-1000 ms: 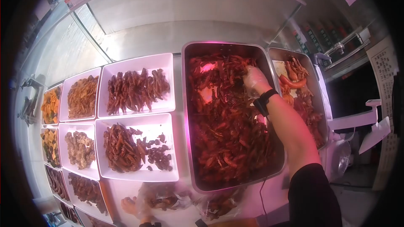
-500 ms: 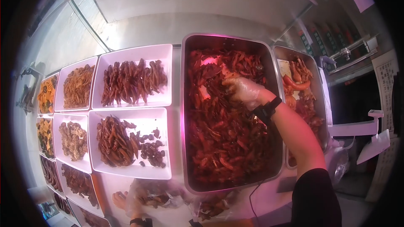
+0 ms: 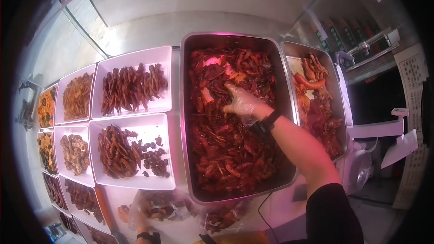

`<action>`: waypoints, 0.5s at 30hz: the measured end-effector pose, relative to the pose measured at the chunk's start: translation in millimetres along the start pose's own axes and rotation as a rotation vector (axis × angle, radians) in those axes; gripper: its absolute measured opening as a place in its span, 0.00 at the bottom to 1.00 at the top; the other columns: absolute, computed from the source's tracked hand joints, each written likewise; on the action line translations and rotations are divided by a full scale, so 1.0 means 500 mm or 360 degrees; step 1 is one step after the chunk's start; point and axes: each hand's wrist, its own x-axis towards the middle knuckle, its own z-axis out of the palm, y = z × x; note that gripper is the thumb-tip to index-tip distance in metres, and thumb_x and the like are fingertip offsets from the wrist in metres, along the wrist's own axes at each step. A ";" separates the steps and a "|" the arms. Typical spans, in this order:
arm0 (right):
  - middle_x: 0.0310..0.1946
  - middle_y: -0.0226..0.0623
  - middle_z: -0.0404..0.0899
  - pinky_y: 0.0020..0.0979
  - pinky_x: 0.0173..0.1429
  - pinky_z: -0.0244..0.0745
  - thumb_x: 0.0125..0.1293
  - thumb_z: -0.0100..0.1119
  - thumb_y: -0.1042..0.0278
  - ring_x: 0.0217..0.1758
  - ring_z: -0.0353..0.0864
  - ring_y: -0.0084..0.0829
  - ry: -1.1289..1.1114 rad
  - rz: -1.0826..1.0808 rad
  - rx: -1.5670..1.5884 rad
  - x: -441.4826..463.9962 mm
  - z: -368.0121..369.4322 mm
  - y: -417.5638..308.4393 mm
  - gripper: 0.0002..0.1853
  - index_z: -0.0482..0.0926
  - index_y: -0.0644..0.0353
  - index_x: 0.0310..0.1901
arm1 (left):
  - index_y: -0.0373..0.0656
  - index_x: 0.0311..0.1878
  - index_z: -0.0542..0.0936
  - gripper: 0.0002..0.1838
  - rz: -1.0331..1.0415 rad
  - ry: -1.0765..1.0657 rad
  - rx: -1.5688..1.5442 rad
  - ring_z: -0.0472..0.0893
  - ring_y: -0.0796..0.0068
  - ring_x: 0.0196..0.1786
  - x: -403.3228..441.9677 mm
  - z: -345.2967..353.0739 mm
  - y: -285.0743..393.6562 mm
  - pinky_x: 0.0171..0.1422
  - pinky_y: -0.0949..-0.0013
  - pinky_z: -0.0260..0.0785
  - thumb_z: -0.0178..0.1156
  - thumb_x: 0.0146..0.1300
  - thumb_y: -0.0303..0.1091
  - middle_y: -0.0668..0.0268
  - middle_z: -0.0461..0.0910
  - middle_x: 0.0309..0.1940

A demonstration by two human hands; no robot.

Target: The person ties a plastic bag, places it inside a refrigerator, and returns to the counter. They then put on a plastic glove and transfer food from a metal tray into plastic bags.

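Observation:
My right hand (image 3: 246, 103), in a clear plastic glove, reaches into a large deep metal tray (image 3: 186, 153). Its thumb and fingers are spread apart, with the fingertips at the dark red, glossy braised meat pieces (image 3: 233, 165). Nothing lifted shows in that hand. Low in the view, my left hand (image 3: 138, 214) is closed at the side of a clear plastic bag (image 3: 183, 210) with brown meat pieces inside; some of its fingers are blurred behind the film. Beside this bag lies a second heap of meat in clear plastic (image 3: 224, 219).
White trays stand at the left, among them one of long brown pieces (image 3: 131, 88) and one of mixed pieces (image 3: 118, 151). A smaller metal tray (image 3: 340, 108) with sausage and meat adjoins on the right. A white scale (image 3: 400, 147) and a black cable (image 3: 261, 205) are nearby.
My right hand has shifted toward the left within the metal tray, and its fingers have spread apart. The whole view has moved slightly. The left hand remains by the bag.

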 end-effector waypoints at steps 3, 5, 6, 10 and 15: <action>0.70 0.59 0.63 0.38 0.67 0.72 0.60 0.62 0.80 0.68 0.72 0.50 -0.0480 -0.0103 -0.0118 -0.022 0.009 -0.120 0.45 0.54 0.57 0.78 | 0.40 0.36 0.80 0.15 0.0005 -0.0075 -0.0117 0.77 0.59 0.40 0.003 -0.006 0.005 0.45 0.53 0.70 0.55 0.69 0.43 0.58 0.78 0.33; 0.68 0.54 0.69 0.35 0.67 0.73 0.64 0.60 0.79 0.67 0.76 0.43 -0.0340 -0.0377 0.0165 0.003 0.048 -0.073 0.37 0.62 0.58 0.75 | 0.40 0.35 0.79 0.13 0.0001 -0.0117 -0.0197 0.76 0.60 0.40 0.008 -0.007 0.007 0.45 0.54 0.70 0.57 0.67 0.41 0.59 0.76 0.33; 0.67 0.51 0.73 0.34 0.67 0.73 0.66 0.60 0.79 0.66 0.77 0.39 -0.0297 -0.0433 0.0279 0.011 0.048 -0.064 0.33 0.66 0.59 0.73 | 0.40 0.34 0.79 0.12 0.0001 -0.0150 -0.0249 0.76 0.61 0.41 0.012 -0.009 0.008 0.45 0.54 0.69 0.58 0.66 0.40 0.60 0.75 0.32; 0.40 0.36 0.85 0.31 0.51 0.79 0.73 0.57 0.69 0.43 0.84 0.29 -0.0233 0.0049 0.0867 0.033 -0.040 0.039 0.12 0.80 0.64 0.53 | 0.40 0.33 0.78 0.11 -0.0002 -0.0172 -0.0260 0.75 0.62 0.41 0.015 -0.007 0.008 0.45 0.55 0.69 0.60 0.64 0.38 0.61 0.74 0.32; 0.48 0.31 0.80 0.39 0.44 0.81 0.65 0.48 0.94 0.43 0.82 0.29 -0.0335 0.0288 0.1801 -0.020 -0.137 0.069 0.31 0.69 0.53 0.66 | 0.40 0.35 0.78 0.11 -0.0016 -0.0110 -0.0159 0.75 0.61 0.41 -0.001 -0.001 -0.002 0.46 0.54 0.69 0.59 0.65 0.39 0.60 0.75 0.33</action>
